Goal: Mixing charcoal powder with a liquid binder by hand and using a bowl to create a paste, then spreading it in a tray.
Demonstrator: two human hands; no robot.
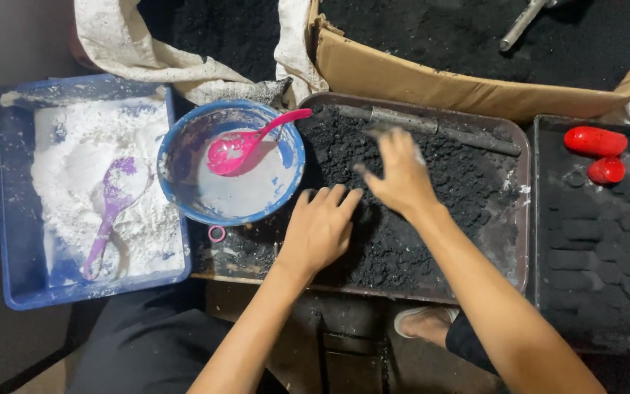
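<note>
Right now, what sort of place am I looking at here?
Probably a small, informal workshop set low to the floor, where black powder is worked by hand. Both hands, left hand and right hand, press into a tray of black powder, beside a blue tub of white powder and a cardboard box of more.

The right hand [401, 175] is blurring at its fingertips (grip unreadable), the metal tool [523, 23] is running off the top edge, and the cardboard box [432, 80] is getting cropped there.
</note>
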